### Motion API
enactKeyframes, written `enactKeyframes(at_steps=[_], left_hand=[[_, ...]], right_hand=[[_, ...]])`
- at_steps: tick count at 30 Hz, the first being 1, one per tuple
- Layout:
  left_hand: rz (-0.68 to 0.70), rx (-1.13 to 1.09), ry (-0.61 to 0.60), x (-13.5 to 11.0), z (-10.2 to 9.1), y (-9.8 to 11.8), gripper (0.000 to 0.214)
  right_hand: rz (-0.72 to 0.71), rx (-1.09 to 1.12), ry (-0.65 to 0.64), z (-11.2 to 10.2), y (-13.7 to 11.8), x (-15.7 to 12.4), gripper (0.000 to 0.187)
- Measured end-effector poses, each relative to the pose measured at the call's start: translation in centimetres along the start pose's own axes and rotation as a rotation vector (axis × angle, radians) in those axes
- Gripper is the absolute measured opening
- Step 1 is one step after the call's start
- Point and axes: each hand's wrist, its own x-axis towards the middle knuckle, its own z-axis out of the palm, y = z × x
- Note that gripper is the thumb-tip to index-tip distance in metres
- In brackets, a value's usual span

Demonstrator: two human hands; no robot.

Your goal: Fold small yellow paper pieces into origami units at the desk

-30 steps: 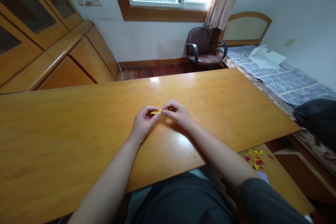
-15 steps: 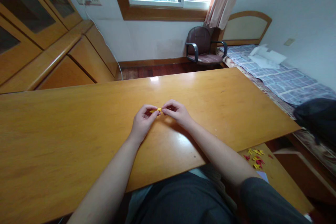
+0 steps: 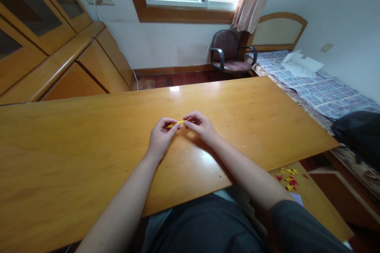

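Note:
A small piece of folded yellow paper (image 3: 180, 122) is stretched between my two hands, just above the wooden table (image 3: 89, 150). My left hand (image 3: 161, 134) pinches its left end between thumb and fingers. The thumb and fingertips of my right hand (image 3: 200, 126) are closed on the right end. Part of the paper is hidden behind the fingers, so its exact folded shape is hard to make out.
Several small red and yellow folded paper figures (image 3: 289, 180) lie on a lower surface at the right, near a pale purple sheet (image 3: 297, 198). A brown armchair (image 3: 227, 51) stands beyond the table. A bed (image 3: 323, 91) is along the right wall.
The right fingertips have shifted slightly up, and a longer strip of the yellow paper shows between the hands. My left hand has stayed almost in place.

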Motion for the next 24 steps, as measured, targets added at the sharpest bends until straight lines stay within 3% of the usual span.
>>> enactKeyframes(at_steps=[5,12,24], left_hand=[[-0.018,-0.017,0.037,0.05,0.21,0.10,0.030],[-0.028,-0.012,-0.004,0.05,0.01,0.02,0.027],[-0.080,0.083,-0.062,0.05,-0.03,0.21,0.028]], right_hand=[[-0.009,-0.001,-0.006,0.06,0.13,0.08,0.025],[-0.082,-0.102,-0.033,-0.03,0.78,0.15,0.019],[-0.044,-0.103,-0.009,-0.05,0.36,0.10,0.015]])
